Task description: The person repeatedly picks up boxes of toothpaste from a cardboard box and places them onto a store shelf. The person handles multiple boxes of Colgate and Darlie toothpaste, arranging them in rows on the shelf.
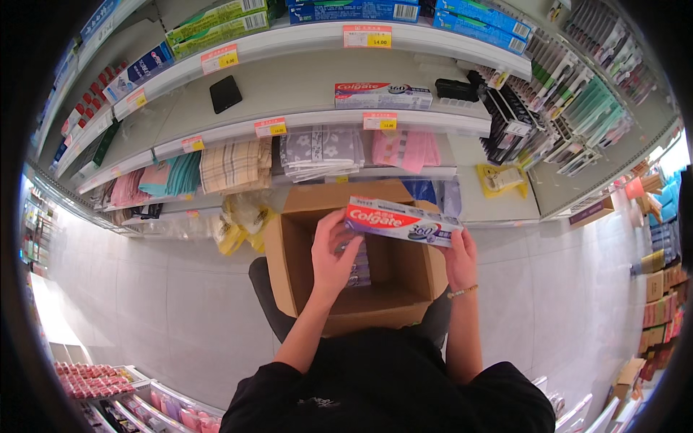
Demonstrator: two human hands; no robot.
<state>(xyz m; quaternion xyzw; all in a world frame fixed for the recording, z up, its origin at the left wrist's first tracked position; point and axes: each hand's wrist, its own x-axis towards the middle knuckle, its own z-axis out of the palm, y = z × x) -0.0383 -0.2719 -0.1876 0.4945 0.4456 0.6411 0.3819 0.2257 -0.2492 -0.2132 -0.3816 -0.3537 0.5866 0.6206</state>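
Note:
Above an open cardboard box (398,311), I hold a red, white and purple Colgate toothpaste carton (400,223) level, slightly tilted down to the right. My left hand (333,254) has its fingers and thumb around the carton's left end. The right end is gripped by my right hand (460,260), which wears a beaded bracelet (463,292) at the wrist. Several similar cartons (359,269) lie inside the box, partly hidden by my left hand. One matching Colgate carton (383,96) lies on the shelf ahead.
The shelf (292,86) ahead also carries a black phone (225,94) and a black object (457,90). Folded towels (322,152) fill the tier below. Blue toothpaste cartons (354,11) stand above. Toothbrush packs (557,81) hang at right. Yellow plastic bags (243,219) sit left of the box.

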